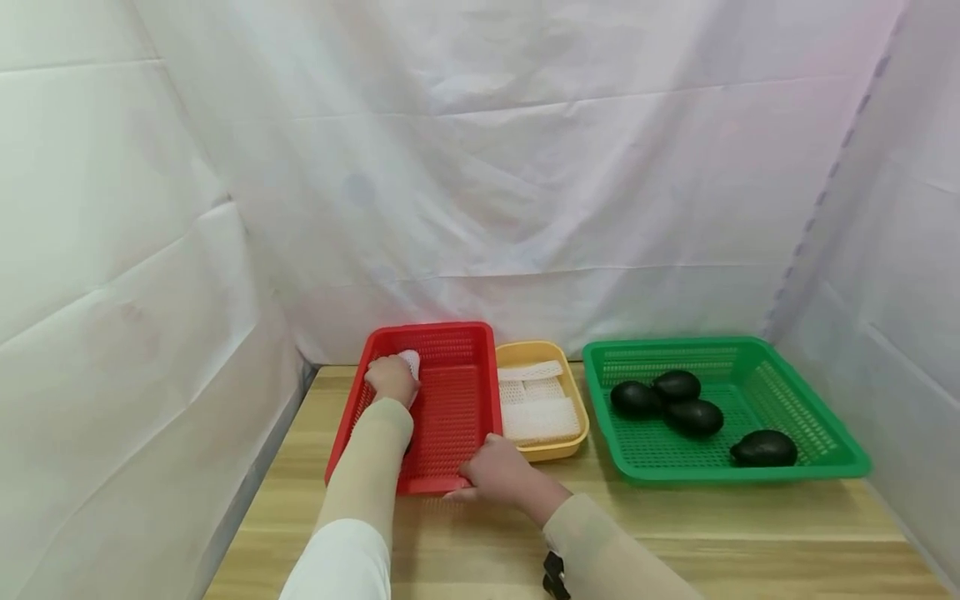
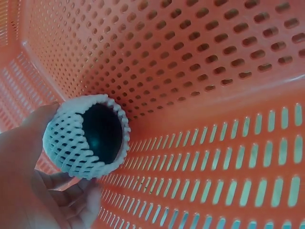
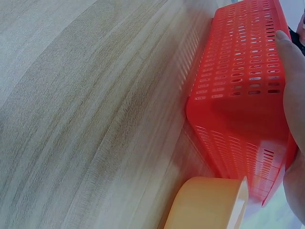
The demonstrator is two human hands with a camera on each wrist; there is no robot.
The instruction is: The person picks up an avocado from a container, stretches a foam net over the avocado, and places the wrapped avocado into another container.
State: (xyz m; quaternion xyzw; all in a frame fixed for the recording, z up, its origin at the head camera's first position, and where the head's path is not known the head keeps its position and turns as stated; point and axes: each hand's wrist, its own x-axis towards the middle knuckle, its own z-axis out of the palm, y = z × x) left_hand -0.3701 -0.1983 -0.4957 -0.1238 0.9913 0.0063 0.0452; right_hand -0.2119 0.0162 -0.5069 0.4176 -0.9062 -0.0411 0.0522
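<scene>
Inside the red basket [image 1: 456, 400], at its far left, my left hand [image 1: 393, 379] holds an avocado [image 2: 102, 133] in a white foam net sleeve [image 2: 71, 138]. In the left wrist view the thumb lies over the sleeve and the fingers curl beneath it; the dark avocado shows through the sleeve's open end. My right hand [image 1: 498, 471] grips the near right corner of the red basket, with the thumb against the outer wall in the right wrist view. My left forearm hides part of the basket's left side.
A yellow basket [image 1: 551, 452] with several white foam net sleeves [image 1: 542, 417] stands right of the red one. Farther right, a green basket [image 1: 813, 417] bears several dark avocados [image 1: 693, 417]. All stand on a wooden table [image 1: 480, 550] with white sheeting [image 1: 480, 192] behind and at both sides.
</scene>
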